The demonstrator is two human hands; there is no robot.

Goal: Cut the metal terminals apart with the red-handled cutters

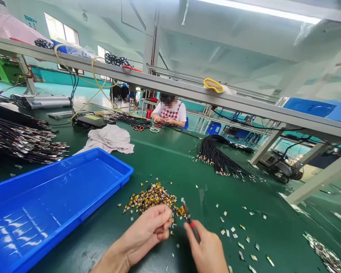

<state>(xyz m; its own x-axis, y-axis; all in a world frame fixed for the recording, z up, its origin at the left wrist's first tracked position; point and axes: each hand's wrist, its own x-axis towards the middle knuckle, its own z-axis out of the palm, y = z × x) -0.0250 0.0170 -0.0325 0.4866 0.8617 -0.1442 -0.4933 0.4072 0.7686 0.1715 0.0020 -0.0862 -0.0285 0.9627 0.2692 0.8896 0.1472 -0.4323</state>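
Note:
My left hand (150, 231) is closed in a pinch just in front of a pile of small gold and dark parts (152, 197). Whatever its fingertips hold, if anything, is hidden. In my right hand (206, 246) is a slim hand tool with a black and red handle (193, 227). Its metal end points up and away, beside the pile's right edge, and its exact kind is unclear. The two hands are apart. Small flat pale pieces (233, 229) lie scattered on the green table (170, 159) to the right of my right hand.
A blue tray (82, 174) stands at left, with a white cloth (109, 137) behind it. Bundles of black cables lie far left (19, 132) and right (218, 153). Silvery parts (325, 250) are heaped at lower right. Another person (170, 113) works across the table, beneath a shelf rail (170, 84).

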